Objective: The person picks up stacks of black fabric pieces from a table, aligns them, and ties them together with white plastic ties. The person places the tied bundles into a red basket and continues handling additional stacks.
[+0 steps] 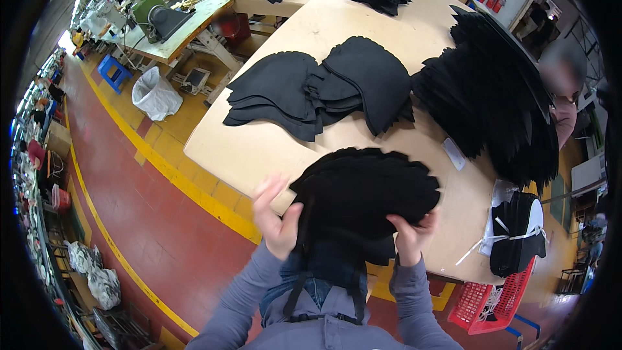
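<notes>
Both raised, left hand [277,220], right hand [411,234], gripping fabric stack [366,191]

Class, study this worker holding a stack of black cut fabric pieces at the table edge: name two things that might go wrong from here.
1. The stack of black scalloped fabric pieces overhangs the pale wooden table; pieces may slide to the floor.
2. The left hand and right hand grip only its near edge, so layers may fan apart.
</notes>
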`<state>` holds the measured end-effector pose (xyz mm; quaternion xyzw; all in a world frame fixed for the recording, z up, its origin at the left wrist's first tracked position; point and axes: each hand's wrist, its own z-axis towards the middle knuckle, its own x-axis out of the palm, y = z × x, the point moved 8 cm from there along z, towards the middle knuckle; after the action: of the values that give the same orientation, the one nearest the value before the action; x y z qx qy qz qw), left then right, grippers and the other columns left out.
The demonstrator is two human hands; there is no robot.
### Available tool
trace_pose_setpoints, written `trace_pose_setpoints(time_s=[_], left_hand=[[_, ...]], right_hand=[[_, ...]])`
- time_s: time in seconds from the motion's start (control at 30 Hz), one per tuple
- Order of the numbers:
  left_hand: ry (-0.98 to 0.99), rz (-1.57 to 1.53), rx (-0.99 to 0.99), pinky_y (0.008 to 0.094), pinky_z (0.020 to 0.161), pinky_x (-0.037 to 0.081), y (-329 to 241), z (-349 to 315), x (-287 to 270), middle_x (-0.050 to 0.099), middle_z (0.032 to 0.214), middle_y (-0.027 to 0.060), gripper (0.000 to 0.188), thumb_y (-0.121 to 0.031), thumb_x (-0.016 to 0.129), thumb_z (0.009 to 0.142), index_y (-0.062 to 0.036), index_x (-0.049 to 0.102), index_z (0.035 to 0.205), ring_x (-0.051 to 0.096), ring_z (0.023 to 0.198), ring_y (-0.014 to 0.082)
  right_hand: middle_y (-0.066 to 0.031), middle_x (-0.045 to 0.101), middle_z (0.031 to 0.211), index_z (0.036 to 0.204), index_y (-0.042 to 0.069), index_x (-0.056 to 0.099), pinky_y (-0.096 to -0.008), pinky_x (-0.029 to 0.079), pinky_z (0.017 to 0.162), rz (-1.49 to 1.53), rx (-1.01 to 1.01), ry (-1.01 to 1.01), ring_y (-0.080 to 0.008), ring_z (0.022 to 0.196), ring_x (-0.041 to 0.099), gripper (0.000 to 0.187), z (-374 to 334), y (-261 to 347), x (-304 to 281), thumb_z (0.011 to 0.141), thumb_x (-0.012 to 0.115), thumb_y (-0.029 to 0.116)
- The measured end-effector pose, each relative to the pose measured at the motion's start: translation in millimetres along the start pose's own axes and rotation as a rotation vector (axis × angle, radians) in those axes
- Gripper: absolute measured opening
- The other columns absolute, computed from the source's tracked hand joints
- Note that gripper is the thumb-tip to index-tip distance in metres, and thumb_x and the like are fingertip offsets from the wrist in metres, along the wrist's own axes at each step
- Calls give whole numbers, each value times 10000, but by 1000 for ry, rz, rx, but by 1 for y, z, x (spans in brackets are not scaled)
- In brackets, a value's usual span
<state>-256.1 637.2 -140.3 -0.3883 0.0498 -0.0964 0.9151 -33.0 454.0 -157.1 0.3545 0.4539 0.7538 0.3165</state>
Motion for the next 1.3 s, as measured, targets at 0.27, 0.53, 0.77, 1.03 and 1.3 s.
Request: trace_pose_setpoints(time_s=[0.27,0.53,0.77,1.03,1.3], left_hand=[[157,-992,-757,452,1134,259,0,-46,75,333,1521,83,882,-534,641,862,-107,232,1518,350,1385,278],[-34,-1114,-836,435,1172,218,9,-22,71,316,1514,180,898,-320,657,897,-246,54,1559,303,1434,297],[-223,-1278,-892,439,1163,269,18,-41,68,429,1432,112,607,-219,580,963,-219,260,1480,397,1357,247],[-167,-1175,-1122,478,1121,335,-2,-102,56,524,1342,21,378,-318,557,980,-164,491,1320,495,1228,206],[297,-660,-1844,341,1110,307,12,-212,30,456,1354,45,442,-171,557,980,-137,408,1395,423,1265,143]], right_hand=[[-150,630,1123,1337,-9,393,-329,513,893,225,-93,-124,-228,1018,631,826,9,27,12,645,838,68],[-197,522,1252,1468,94,235,-412,441,972,108,-65,-18,-298,1073,584,1081,31,44,48,688,808,576],[-181,526,1197,1441,93,302,-446,434,956,210,-208,-16,-290,1031,566,1019,27,34,43,778,432,855],[-120,512,1320,1449,35,308,-352,394,1036,114,67,-124,-212,1200,521,756,-34,-34,-9,831,739,102],[-252,416,1371,1406,-42,347,-421,322,1098,-1020,320,260,-366,1309,399,737,-15,-87,-14,845,734,239]])
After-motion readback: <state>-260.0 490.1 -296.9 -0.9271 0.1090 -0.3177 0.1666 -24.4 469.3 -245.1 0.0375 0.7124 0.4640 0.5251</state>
